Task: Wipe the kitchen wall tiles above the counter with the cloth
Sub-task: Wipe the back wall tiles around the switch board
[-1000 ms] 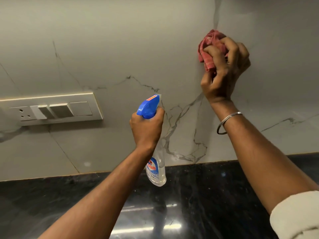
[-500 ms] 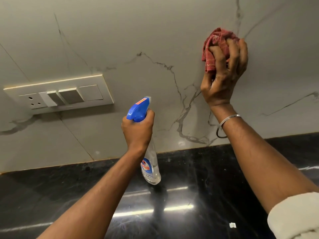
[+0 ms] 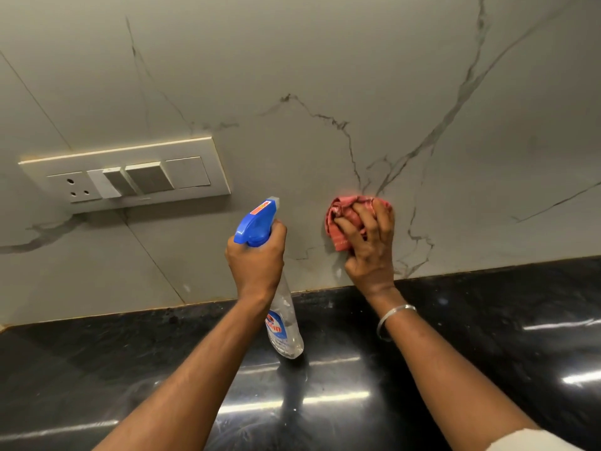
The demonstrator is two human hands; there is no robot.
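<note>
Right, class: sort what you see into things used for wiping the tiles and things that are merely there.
In use: red cloth, right hand, wall tiles, spray bottle, left hand.

Merely there: switch plate, black counter, bangle.

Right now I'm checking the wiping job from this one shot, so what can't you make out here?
- Head view: the tile under the cloth is hidden by it and the right hand, so cleanliness there is unknown.
- The spray bottle label is partly behind the left hand and wrist; the name can't be read in full.
- The wall is cut off by the top edge.
- The socket markings are too small.
</note>
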